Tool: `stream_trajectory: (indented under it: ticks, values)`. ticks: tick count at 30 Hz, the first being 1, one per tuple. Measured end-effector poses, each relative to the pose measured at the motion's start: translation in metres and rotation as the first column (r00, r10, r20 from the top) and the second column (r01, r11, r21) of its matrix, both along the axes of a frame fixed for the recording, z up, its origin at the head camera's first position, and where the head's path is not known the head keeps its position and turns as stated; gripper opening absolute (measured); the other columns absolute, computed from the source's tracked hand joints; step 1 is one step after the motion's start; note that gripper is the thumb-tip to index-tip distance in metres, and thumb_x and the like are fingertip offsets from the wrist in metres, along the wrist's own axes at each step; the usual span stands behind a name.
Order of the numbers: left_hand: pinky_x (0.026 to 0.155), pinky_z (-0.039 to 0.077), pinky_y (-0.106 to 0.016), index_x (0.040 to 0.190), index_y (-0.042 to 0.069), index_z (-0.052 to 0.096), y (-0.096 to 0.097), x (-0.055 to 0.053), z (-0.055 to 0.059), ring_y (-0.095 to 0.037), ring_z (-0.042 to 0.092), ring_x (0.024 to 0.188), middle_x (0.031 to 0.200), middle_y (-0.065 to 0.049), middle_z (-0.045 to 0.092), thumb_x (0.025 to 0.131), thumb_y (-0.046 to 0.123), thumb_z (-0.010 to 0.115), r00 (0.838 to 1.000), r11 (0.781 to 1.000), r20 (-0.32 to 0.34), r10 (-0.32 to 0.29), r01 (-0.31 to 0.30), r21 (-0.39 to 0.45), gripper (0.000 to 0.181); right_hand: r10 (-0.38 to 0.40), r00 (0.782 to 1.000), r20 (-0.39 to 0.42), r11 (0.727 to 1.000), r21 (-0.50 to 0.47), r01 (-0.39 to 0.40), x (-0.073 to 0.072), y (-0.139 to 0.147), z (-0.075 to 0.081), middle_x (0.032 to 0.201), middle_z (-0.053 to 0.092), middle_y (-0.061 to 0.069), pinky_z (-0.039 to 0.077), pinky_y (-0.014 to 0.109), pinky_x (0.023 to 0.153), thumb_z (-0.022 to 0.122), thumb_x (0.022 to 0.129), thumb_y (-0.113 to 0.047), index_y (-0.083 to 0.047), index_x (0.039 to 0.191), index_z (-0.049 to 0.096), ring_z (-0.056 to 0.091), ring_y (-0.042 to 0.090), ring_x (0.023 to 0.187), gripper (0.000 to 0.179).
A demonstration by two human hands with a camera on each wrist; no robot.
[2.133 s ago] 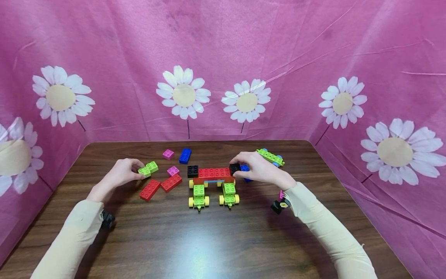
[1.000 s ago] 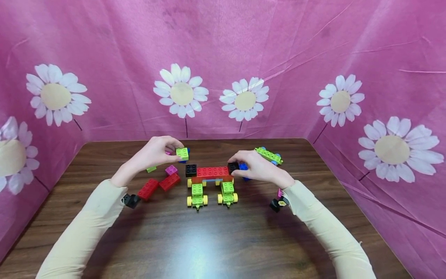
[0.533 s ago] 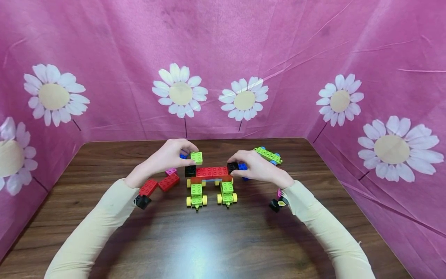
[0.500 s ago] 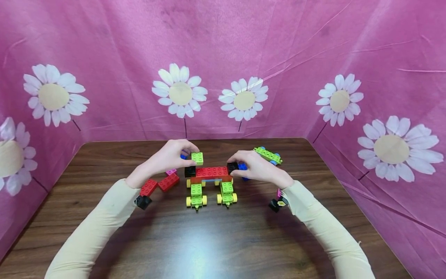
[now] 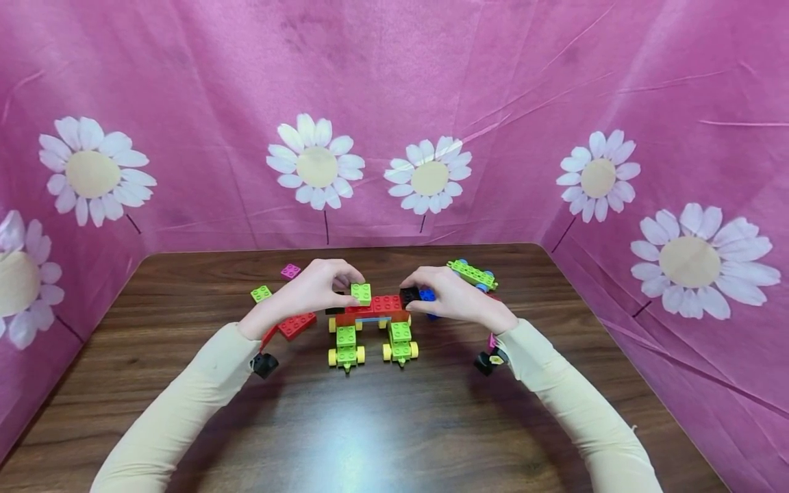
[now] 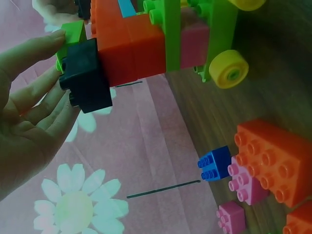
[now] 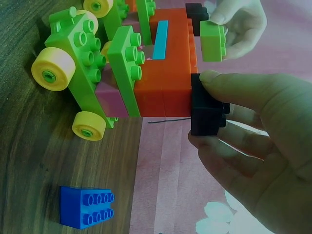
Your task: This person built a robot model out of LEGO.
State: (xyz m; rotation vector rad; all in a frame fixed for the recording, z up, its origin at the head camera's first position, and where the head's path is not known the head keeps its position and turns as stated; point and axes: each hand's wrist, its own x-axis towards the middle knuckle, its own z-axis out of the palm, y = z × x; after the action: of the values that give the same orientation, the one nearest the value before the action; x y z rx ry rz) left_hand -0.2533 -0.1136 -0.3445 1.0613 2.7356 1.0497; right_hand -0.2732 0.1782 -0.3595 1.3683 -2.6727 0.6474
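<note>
Thumb and fingers of my left hand [image 5: 314, 287] pinch a lime green toy brick [image 5: 361, 294], held right at the studs of the long red bricks [image 5: 387, 302], towards their left end. These red bricks form the top of a build on two lime green wheeled bases [image 5: 347, 350] with yellow wheels. A black brick [image 6: 88, 75] sits on the left end, partly behind the left hand. At the right end, my right hand [image 5: 453, 294] grips another black brick [image 7: 207, 105], thumb on one side and fingers on the other.
Left of the build lie loose red bricks [image 5: 297, 325], a lime green brick [image 5: 261, 293] and a pink brick [image 5: 291, 271]. A blue brick [image 7: 85, 207] lies by the right hand. Farther back stands a lime green base with blue wheels [image 5: 472, 273]. Pink flowered cloth [image 5: 394, 82] surrounds the table.
My left hand has picked up one lime green brick, leaving another behind, and carried it right, over the left black brick and down to the red bricks. The right hand keeps its grip.
</note>
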Motion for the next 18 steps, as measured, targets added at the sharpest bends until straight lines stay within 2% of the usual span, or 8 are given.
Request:
stream_trajectory:
  ticks: [5,15,18]
  values:
    - [0.085,0.060,-0.037,0.112,0.003,0.070,0.0019,0.0004,-0.0043,-0.023,0.071,0.093,0.109,-0.013,0.072,0.083,0.014,0.079,1.000,1.000,-0.015,-0.007,0.007,-0.002,0.032,-0.011,1.000,0.003,1.000,0.007,0.011,-0.0001,-0.0001,-0.0004,0.106,0.071,0.002,0.056,0.037,0.078,0.077,0.087,-0.026,-0.011,0.116,0.070,0.063,0.012,0.088,0.034]
    - [0.085,0.060,-0.037,0.110,0.003,0.071,0.0036,-0.0003,-0.0080,-0.021,0.070,0.091,0.107,-0.012,0.074,0.083,0.016,0.080,1.000,1.000,-0.017,-0.020,0.020,-0.021,0.031,-0.014,1.000,-0.007,1.000,0.007,0.014,-0.0004,0.0008,-0.0015,0.107,0.071,0.002,0.055,0.029,0.078,0.077,0.087,-0.026,-0.011,0.116,0.070,0.063,0.011,0.089,0.034]
    - [0.084,0.060,-0.037,0.109,0.003,0.071,0.0042,-0.0009,-0.0084,-0.021,0.070,0.090,0.106,-0.012,0.074,0.082,0.016,0.080,1.000,1.000,-0.019,-0.022,0.022,-0.019,0.031,-0.012,1.000,-0.002,1.000,0.008,0.012,-0.0001,0.0010,-0.0010,0.107,0.071,0.002,0.055,0.028,0.078,0.077,0.087,-0.026,-0.010,0.116,0.070,0.064,0.014,0.089,0.034]
